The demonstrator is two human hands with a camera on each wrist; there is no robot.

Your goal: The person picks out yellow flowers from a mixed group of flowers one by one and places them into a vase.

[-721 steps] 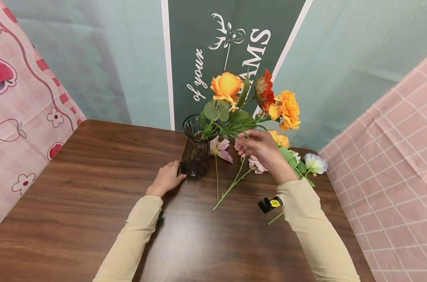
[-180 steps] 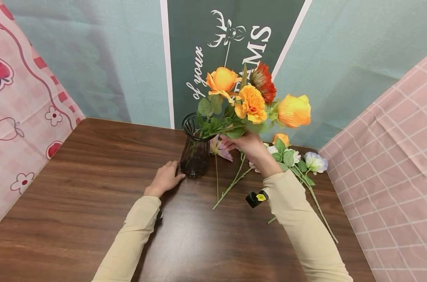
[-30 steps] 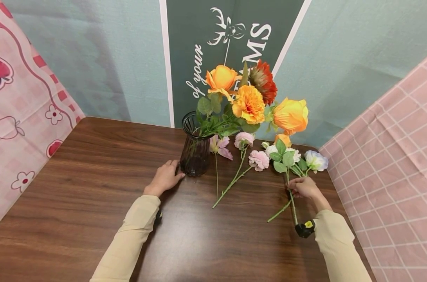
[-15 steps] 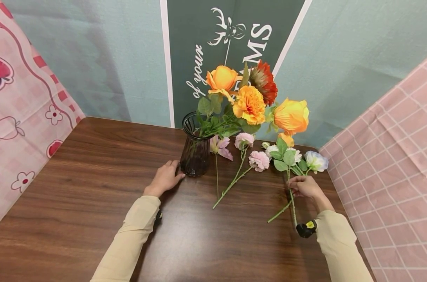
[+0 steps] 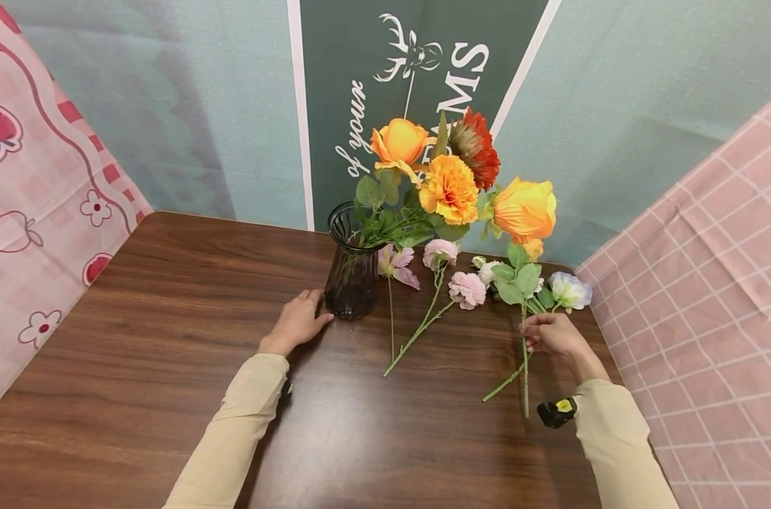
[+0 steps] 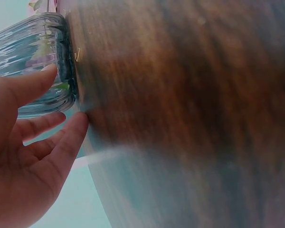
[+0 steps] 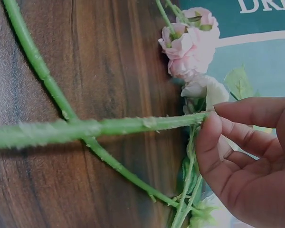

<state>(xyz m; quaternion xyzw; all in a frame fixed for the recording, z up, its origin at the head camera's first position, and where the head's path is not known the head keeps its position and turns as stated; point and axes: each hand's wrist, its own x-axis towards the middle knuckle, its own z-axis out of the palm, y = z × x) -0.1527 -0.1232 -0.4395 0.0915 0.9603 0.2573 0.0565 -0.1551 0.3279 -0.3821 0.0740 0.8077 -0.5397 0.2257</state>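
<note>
My left hand (image 5: pixel 298 322) rests on the table against the base of a dark ribbed glass vase (image 5: pixel 352 286), thumb in front and relaxed fingers at its side. In the left wrist view the thumb overlaps the clear glass. My right hand (image 5: pixel 555 336) pinches the green stem (image 7: pixel 152 124) of an orange rose (image 5: pixel 533 248) between thumb and fingertips. Its leaves (image 5: pixel 517 277) stand above the hand and its bloom is partly hidden behind a larger yellow-orange rose (image 5: pixel 525 210). That rose leans out of the vase with an orange rose, an orange carnation (image 5: pixel 449 189) and a red flower (image 5: pixel 476 148).
A pink two-headed flower (image 5: pixel 467 290) and a mauve flower (image 5: pixel 398 266) lie right of the vase. White blossoms and a pale blue-white flower (image 5: pixel 571 291) lie beyond my right hand. Another stem (image 5: pixel 504 382) crosses under the held one. Fabric hangs on three sides of the wooden table (image 5: pixel 169 339).
Over the earlier frames the carnation shifts and the yellow-orange rose joins the vase; my right hand leaves it for the table's right side. Just now the pinched rose stem rises and tilts slightly. Left hand unmoved.
</note>
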